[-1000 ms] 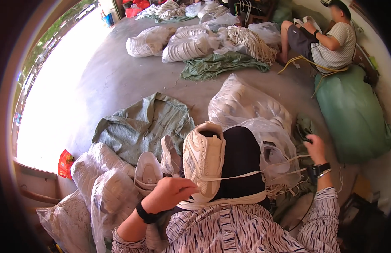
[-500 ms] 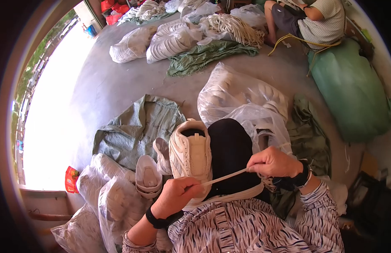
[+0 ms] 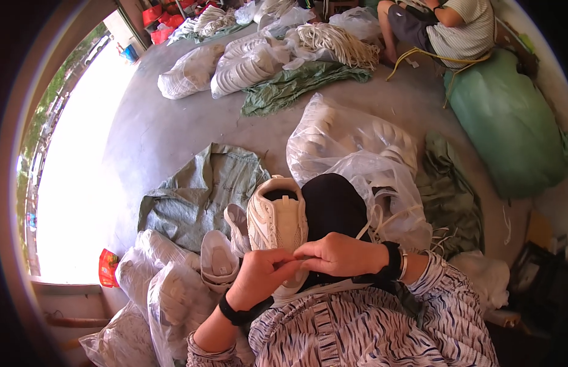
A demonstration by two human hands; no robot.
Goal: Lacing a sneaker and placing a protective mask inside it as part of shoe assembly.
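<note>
A cream sneaker [image 3: 278, 223] rests on my lap, heel opening away from me. Its eyelets carry no lace that I can see. Over the toe, my left hand [image 3: 262, 275] and my right hand [image 3: 345, 255] meet with fingertips pinched together. The shoelace between them is nearly all hidden by the fingers. Beside the sneaker on the right is my dark-clad knee [image 3: 336, 205]. To the left of it, near my left hand, are a light slip-on shoe [image 3: 220, 254] and another shoe [image 3: 236, 226].
Clear plastic bags of shoes [image 3: 351, 137] lie ahead; more bags [image 3: 180, 300] are at left. A green woven sack [image 3: 204, 189] lies flat. Further off are bundled laces [image 3: 336, 43] and a large green sack [image 3: 510, 122], with a seated person [image 3: 461, 30] behind it.
My hands were apart with a cream shoelace stretched between them. The right hand has moved left to meet the left hand over the sneaker's toe.
</note>
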